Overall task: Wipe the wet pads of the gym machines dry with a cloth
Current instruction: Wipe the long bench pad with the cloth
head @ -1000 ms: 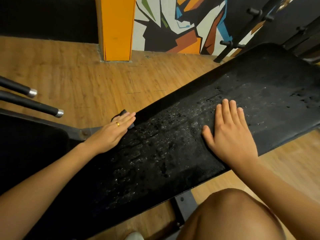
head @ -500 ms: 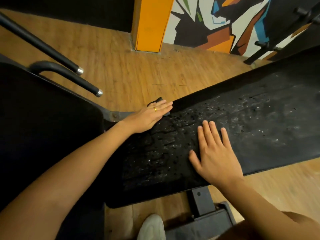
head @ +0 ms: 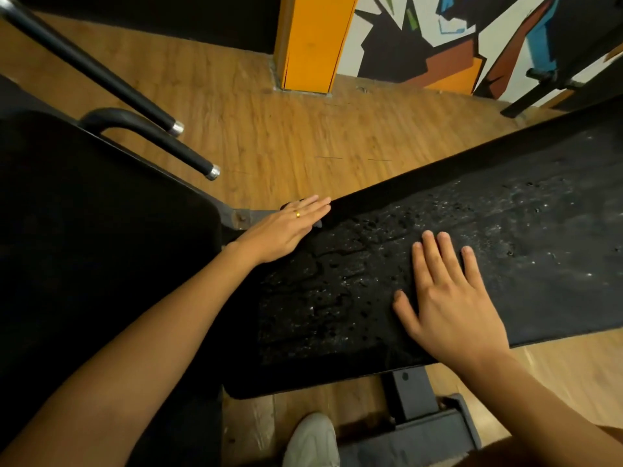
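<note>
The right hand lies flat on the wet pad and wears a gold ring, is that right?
Not quite. The right hand does lie flat on the wet pad, but it wears no ring; the gold ring is on the left hand, as the head view shows.

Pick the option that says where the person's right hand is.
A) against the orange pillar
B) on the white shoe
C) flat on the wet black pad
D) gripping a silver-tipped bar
C: the right hand lies palm down with straight fingers on the black pad, beside the water drops.
</note>
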Motion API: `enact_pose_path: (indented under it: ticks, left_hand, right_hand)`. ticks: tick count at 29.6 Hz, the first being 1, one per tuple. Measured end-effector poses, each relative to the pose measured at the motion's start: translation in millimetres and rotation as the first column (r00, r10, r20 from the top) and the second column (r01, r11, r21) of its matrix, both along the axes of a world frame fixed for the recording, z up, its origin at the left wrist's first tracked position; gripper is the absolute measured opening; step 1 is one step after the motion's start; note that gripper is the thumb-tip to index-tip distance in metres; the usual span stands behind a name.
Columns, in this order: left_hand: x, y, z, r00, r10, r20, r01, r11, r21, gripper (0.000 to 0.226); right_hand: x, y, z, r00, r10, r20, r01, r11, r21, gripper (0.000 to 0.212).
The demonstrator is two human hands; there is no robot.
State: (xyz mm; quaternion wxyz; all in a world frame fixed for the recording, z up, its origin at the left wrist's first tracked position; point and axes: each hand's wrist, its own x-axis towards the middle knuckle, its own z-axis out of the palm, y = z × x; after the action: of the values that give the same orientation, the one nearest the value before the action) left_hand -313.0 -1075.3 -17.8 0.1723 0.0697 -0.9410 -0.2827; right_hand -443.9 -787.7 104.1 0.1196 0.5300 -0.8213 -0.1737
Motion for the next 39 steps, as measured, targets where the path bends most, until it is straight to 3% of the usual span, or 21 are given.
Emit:
enact_pose_path:
  ticks: [5, 13, 18, 22, 26, 27, 31, 34, 39]
  left_hand:
    - [23.7, -1.9, -16.6, 1.0, -0.004, 0.019, 0.004, 1.0, -0.011, 0.054]
    - [80.2, -1.1, -55.6, 0.962, 0.261, 0.079, -0.269, 0.954, 0.131, 0.057]
    - [65.7, 20.6, -51.3, 0.857, 0.498, 0.132, -0.513, 0.801, 0.31, 0.052]
    - [72.0, 34.4, -48.7, 0.8, 0.568, 0.193, -0.594, 0.704, 0.389, 0.052]
    - [87.1, 40.8, -44.2, 0.684, 0.7, 0.203, -0.643, 0.448, 0.621, 0.052]
    - [90.6, 39.6, -44.2, 0.675, 0.716, 0.18, -0.626, 0.425, 0.654, 0.049]
    - [93.7, 40.0, -50.3, 0.728, 0.671, 0.14, -0.595, 0.516, 0.617, 0.038]
    - [86.8, 35.0, -52.2, 0.707, 0.68, 0.192, -0.67, 0.559, 0.488, 0.038]
    - [76.3, 23.5, -53.0, 0.695, 0.672, 0.257, -0.707, 0.571, 0.418, 0.041]
  right_hand:
    - [0.6, 1.1, -0.2, 1.0, -0.008, -0.005, 0.008, 1.0, 0.022, 0.08]
    - [0.5, 0.8, 0.4, 1.0, -0.005, -0.009, 0.005, 1.0, 0.013, 0.08]
    - [1.7, 0.9, 1.2, 1.0, -0.006, -0.004, 0.006, 1.0, 0.002, 0.081]
    - [2.3, 1.0, 2.5, 1.0, 0.007, 0.003, -0.007, 1.0, -0.013, 0.081]
    - [0.4, 3.7, 2.5, 0.999, 0.031, 0.016, -0.03, 0.999, -0.033, 0.079]
    - [0.7, 3.0, 3.1, 0.999, 0.039, 0.018, -0.039, 0.999, -0.038, 0.079]
    - [2.3, 1.9, 2.3, 0.999, 0.045, 0.028, -0.044, 0.998, -0.048, 0.078]
    - [2.2, 1.5, 2.7, 0.998, 0.051, 0.033, -0.049, 0.997, -0.058, 0.078]
    - [1.5, 1.8, 0.3, 0.998, 0.055, 0.038, -0.052, 0.996, -0.076, 0.078]
